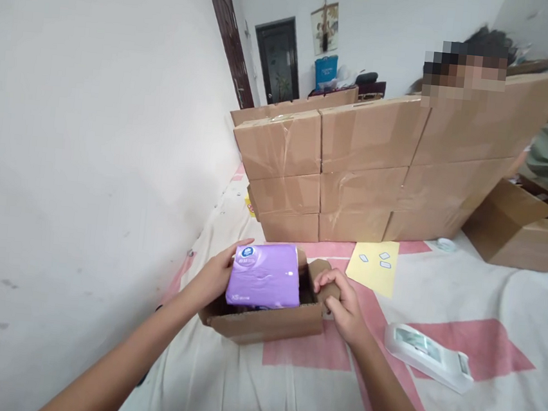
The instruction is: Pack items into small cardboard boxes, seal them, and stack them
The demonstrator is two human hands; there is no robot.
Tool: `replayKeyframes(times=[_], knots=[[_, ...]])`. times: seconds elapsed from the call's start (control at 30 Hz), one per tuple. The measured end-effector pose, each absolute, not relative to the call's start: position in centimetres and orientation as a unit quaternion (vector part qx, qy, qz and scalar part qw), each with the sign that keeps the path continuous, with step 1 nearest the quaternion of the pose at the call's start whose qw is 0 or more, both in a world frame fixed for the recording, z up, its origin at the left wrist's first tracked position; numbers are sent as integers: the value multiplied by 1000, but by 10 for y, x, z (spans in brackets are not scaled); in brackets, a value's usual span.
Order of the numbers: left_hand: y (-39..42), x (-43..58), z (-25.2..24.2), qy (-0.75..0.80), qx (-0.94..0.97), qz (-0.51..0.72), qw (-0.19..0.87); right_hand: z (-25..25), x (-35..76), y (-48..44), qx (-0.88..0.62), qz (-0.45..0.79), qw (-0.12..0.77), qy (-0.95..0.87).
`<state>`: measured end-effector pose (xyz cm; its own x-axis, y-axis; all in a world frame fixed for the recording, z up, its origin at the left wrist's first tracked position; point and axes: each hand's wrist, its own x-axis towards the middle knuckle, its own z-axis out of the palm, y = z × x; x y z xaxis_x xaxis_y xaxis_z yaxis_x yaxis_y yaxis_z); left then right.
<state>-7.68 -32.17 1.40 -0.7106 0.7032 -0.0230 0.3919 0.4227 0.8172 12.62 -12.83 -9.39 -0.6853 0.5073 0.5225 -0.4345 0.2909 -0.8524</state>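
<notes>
A purple pack of tissues (267, 276) is tilted above the mouth of an open cardboard box (267, 327), its lower part at the near wall. My left hand (219, 274) is at the pack's left edge, gripping it there; some of its fingers are hidden behind the pack. On the box's right side, my right hand (345, 303) pinches a cardboard flap (327, 288) between thumb and fingers. The inside of the box is dark and mostly covered by the pack.
A taped cardboard partition (364, 175) stands behind the box. A yellow sheet (374, 267), a tape roll (446, 245) and a white plastic case (429, 356) lie to the right. Another open carton (527, 236) stands farther right. A person (488, 42) is behind the partition; a wall (90, 149) rises left.
</notes>
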Motion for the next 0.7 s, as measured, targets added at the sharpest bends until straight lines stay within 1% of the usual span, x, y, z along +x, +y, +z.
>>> replayKeyframes(times=[0.2,0.37,0.47,0.53,0.6,0.7], knots=[[-329,-85,-8,869,362,285,179,-96,123,-129,-29,608,397,-686],[-327,-82,5,863,415,236,164,-101,124,-129,-29,607,402,-685],[-326,-75,18,839,490,174,158,-102,126,-131,-19,601,408,-687],[-323,-72,22,809,545,119,185,-102,127,-134,-5,585,420,-694],[-317,-73,19,772,586,69,238,-103,127,-137,3,544,450,-708],[-307,-79,5,731,612,31,299,-107,127,-140,-20,481,504,-717]])
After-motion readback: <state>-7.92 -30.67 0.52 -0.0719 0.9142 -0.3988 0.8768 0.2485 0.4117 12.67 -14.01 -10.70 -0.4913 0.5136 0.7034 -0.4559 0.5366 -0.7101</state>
